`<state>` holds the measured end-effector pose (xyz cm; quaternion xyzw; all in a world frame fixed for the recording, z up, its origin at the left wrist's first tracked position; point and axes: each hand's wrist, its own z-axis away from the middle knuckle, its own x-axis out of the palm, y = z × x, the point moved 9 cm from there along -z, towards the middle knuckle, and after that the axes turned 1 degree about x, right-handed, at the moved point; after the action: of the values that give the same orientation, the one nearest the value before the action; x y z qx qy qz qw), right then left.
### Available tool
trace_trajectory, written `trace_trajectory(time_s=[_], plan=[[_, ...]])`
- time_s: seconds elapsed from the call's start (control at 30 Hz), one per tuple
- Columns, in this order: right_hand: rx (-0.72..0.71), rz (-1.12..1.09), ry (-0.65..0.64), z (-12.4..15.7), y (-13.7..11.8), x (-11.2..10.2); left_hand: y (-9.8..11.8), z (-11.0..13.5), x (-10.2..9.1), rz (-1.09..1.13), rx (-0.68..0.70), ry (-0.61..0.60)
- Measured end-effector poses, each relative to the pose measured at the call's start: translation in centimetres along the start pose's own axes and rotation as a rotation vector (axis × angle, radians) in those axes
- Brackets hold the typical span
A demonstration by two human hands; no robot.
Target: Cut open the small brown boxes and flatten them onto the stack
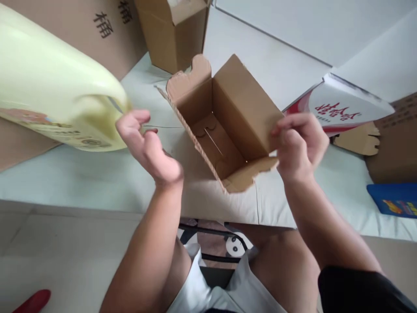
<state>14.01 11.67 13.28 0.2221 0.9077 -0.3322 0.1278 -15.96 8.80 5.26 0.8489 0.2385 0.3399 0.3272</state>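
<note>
An open brown cardboard box (241, 104) is tilted in front of me, with its flaps up and its slotted bottom showing inside. My right hand (301, 143) pinches the box's right wall near the corner with thumb and fingers. To the left of the box, my left hand (148, 148) is open, its fingers bent and apart and nothing visible in them. Its fingertips are close to a big pale yellow jug (61, 87) with a moulded handle; whether they touch it I cannot tell.
A pale green cloth-covered surface (107, 184) carries these things. Behind are another cardboard box (176, 39) and a large printed carton (81, 26). Rightward are a red-and-white box (339, 104), a brown carton (391, 143) and a blue packet (395, 200). White panels (257, 69) stand behind.
</note>
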Motion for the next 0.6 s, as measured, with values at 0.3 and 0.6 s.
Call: trace_trajectory(time_s=[0.3,0.6], plan=[[0.082,-0.094,-0.026,8.4,0.3,-4.7,-3.5,2.1,6.3,0.267,-0.385,-0.378],[0.168,-0.123,-0.067,11.0,1.9,-2.9,-2.4,2.6,7.9,0.050,-0.257,-0.350]])
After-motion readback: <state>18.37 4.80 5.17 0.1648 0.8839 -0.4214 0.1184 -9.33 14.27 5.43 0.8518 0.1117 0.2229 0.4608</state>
